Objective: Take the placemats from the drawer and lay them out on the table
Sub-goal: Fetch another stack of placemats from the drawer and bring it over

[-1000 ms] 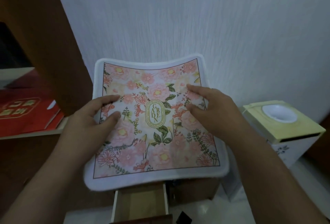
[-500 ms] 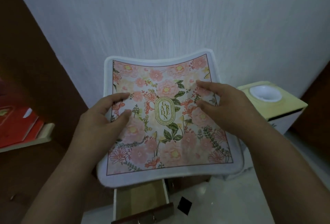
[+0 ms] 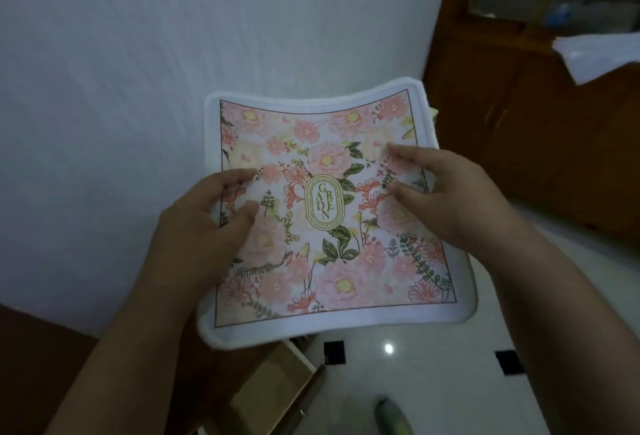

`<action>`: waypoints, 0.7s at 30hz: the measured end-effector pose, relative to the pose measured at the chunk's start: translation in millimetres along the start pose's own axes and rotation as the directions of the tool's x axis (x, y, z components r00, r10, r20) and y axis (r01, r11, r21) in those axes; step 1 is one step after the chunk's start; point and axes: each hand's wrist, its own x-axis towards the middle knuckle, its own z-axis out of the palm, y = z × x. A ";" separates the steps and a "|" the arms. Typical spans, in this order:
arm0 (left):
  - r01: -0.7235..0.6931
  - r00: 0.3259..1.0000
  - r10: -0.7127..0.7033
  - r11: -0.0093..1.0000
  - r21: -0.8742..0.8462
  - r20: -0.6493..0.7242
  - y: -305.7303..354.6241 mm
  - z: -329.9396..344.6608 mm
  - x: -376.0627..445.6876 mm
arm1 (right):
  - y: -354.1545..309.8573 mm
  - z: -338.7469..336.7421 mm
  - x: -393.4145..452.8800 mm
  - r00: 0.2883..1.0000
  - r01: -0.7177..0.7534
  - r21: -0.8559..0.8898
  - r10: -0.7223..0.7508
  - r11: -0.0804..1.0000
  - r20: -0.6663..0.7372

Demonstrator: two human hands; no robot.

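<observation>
Mat [image 3: 332, 212] was out of the drawer [image 3: 273, 396], held in mid-air over it. Left hand [image 3: 207, 223] and right hand [image 3: 446, 199] each pinched a side edge. Drawer looked open; no table visible, laying out not started.

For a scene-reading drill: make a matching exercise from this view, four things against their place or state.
Things:
1. placemat
2. drawer
3. left hand
4. wooden cabinet

Place or state:
A. pulled open, low in the view beneath the mat
B. holds the mat's left edge
C. held up in both hands, floral side up
D. stands at the upper right, beside the white wall

Pairs: 1-C, 2-A, 3-B, 4-D
</observation>
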 end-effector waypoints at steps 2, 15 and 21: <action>-0.062 0.992 0.061 0.998 0.011 0.107 -1.5 12.6 8.1 | 10.9 -2.0 -20.9 0.995 -0.088 -0.043 0.085 0.995 -0.054; -0.292 0.657 0.402 0.916 -0.277 0.638 89.8 154.8 -63.1 | 63.1 -90.7 -251.9 0.648 -0.639 0.043 0.567 0.768 -0.508; -0.358 0.379 0.532 0.839 -0.409 0.757 141.2 199.6 -158.3 | 61.9 -103.7 -396.6 0.360 -0.772 0.189 0.662 0.607 -0.658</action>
